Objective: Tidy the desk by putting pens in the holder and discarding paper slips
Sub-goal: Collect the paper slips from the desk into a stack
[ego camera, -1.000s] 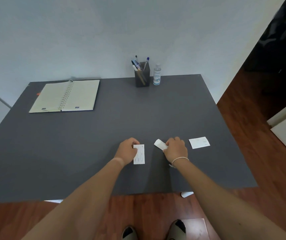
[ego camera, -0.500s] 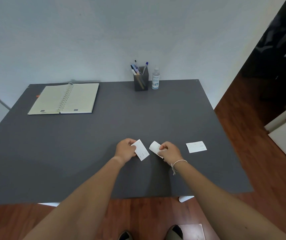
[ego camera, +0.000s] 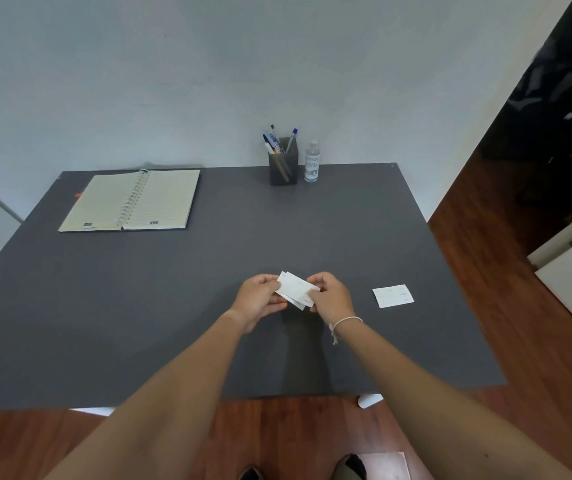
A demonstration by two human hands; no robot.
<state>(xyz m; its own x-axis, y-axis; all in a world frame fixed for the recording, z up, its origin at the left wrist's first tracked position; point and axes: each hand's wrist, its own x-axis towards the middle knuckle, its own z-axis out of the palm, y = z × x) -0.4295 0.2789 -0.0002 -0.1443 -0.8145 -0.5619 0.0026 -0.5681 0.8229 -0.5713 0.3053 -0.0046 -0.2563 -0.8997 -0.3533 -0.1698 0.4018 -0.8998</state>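
Two white paper slips (ego camera: 295,289) overlap in the air just above the dark grey desk (ego camera: 173,289), near its front middle. My left hand (ego camera: 256,301) pinches their left edge and my right hand (ego camera: 329,296) pinches their right edge. A third white paper slip (ego camera: 393,295) lies flat on the desk to the right of my right hand. At the back of the desk stands a dark square pen holder (ego camera: 283,165) with several pens (ego camera: 272,142) sticking out of it.
An open spiral notebook (ego camera: 130,201) lies at the back left. A small clear sanitizer bottle (ego camera: 311,161) stands right of the holder. The desk backs onto a pale wall; wooden floor (ego camera: 519,289) runs along the right side and front.
Both hands lifted their slips off the desk and brought them together, so the two slips now overlap between the hands. The third slip stayed where it was.
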